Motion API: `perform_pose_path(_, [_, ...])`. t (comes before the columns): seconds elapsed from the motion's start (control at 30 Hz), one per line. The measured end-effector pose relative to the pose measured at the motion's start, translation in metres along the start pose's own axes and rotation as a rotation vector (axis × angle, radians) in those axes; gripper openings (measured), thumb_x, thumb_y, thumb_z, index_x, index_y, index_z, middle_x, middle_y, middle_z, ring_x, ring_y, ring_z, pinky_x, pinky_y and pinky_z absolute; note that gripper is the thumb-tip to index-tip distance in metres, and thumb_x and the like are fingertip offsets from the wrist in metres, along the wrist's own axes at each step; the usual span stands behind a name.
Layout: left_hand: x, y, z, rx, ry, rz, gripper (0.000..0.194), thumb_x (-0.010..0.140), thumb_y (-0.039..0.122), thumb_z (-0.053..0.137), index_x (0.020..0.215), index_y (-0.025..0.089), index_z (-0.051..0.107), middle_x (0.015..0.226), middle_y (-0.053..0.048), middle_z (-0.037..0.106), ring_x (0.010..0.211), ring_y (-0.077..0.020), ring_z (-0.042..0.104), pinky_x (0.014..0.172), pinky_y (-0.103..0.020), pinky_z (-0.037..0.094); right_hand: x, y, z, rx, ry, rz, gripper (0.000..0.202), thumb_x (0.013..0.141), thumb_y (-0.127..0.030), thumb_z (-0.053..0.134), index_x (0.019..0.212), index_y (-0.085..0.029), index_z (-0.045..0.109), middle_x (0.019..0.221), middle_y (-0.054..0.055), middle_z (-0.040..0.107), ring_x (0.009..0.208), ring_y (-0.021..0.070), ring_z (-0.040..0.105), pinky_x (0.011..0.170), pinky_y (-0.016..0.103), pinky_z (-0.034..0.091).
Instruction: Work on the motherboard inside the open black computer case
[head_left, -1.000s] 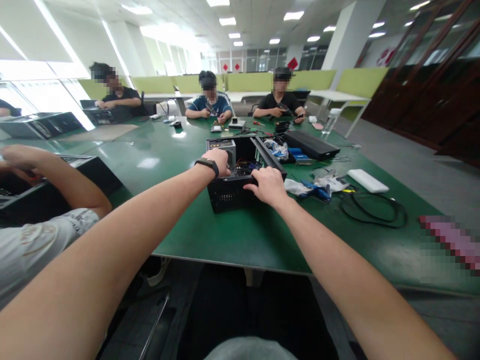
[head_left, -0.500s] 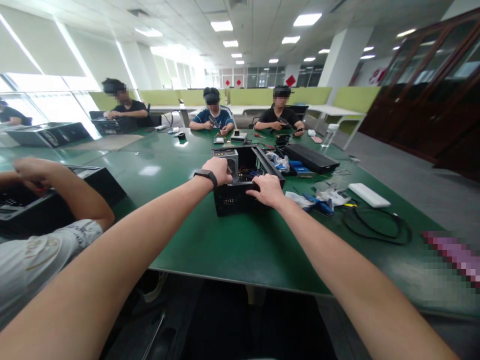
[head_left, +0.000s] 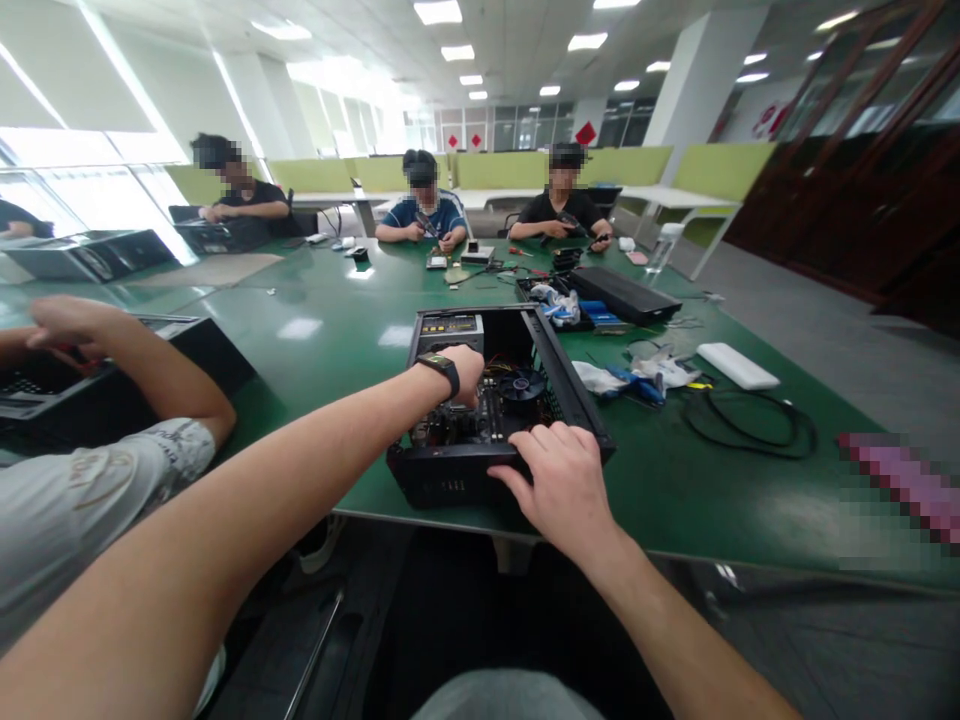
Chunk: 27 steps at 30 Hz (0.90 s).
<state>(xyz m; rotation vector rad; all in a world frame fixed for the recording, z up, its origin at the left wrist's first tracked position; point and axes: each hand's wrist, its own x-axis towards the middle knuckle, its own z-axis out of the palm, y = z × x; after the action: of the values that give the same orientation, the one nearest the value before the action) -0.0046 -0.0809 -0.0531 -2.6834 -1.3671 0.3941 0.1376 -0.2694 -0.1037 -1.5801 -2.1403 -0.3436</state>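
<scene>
While the bare right hand (head_left: 562, 480) hooks over the near rim of the black computer case (head_left: 435, 482), look at that shape: a boxy metal shell, open side up, lying close to the near edge of the smooth, glossy green table (head_left: 345, 300). Dark walls, straight edges, a slotted patch in the near panel. Inside, there's a round black fan (head_left: 521, 388) with flat blades, thin coloured wires beside it, and at the far left corner a blocky grey power supply (head_left: 450, 328) with a printed label.

Now the grip! On the right, the thumb lies along the outer panel and the fingers bend over the top, a partly closed hold with the rim between. On the left, it's the left hand (head_left: 463, 372), dark-banded watch (head_left: 441, 372) at its wrist, reaching over the case beside the power supply; the fingers point down, tips hidden, so how far open they are, or whether they grasp anything, I can't tell.
</scene>
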Motion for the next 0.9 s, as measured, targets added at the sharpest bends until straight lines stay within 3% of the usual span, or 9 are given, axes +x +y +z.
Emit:
perform_pose_path(0.33, [-0.026, 0.044, 0.014, 0.108, -0.251, 0.069, 0.05, 0.058, 0.035, 0.083, 0.102, 0.011, 0.077, 0.103, -0.019, 0.075, 0.093, -0.0292, 0.071, 0.074, -0.029, 0.057, -0.066, -0.028, -0.03, 0.143, 0.031, 0.022, 0.019, 0.091, -0.042, 0.061, 0.092, -0.023, 0.061, 0.08, 0.002, 0.058, 0.08, 0.0211, 0.047, 0.079, 0.038, 0.03])
perform_pose_path(0.6, [-0.024, 0.039, 0.035, 0.087, -0.296, 0.059, 0.048, 0.059, 0.033, 0.083, 0.103, 0.013, 0.078, 0.105, -0.018, 0.075, 0.096, -0.0285, 0.071, 0.078, -0.027, 0.056, -0.078, -0.031, -0.032, 0.148, 0.073, 0.015, 0.02, 0.091, -0.043, 0.061, 0.094, -0.023, 0.062, 0.079, 0.002, 0.059, 0.079, 0.0207, 0.047, 0.079, 0.038, 0.03])
perform_pose_path(0.9, [-0.018, 0.041, 0.036, 0.125, -0.348, 0.031, 0.057, 0.055, 0.035, 0.087, 0.106, 0.014, 0.077, 0.11, -0.017, 0.074, 0.1, -0.0289, 0.07, 0.082, -0.028, 0.055, -0.078, -0.03, -0.029, 0.131, 0.082, 0.016, 0.022, 0.092, -0.044, 0.059, 0.096, -0.022, 0.063, 0.078, 0.002, 0.06, 0.079, 0.0209, 0.048, 0.079, 0.038, 0.031])
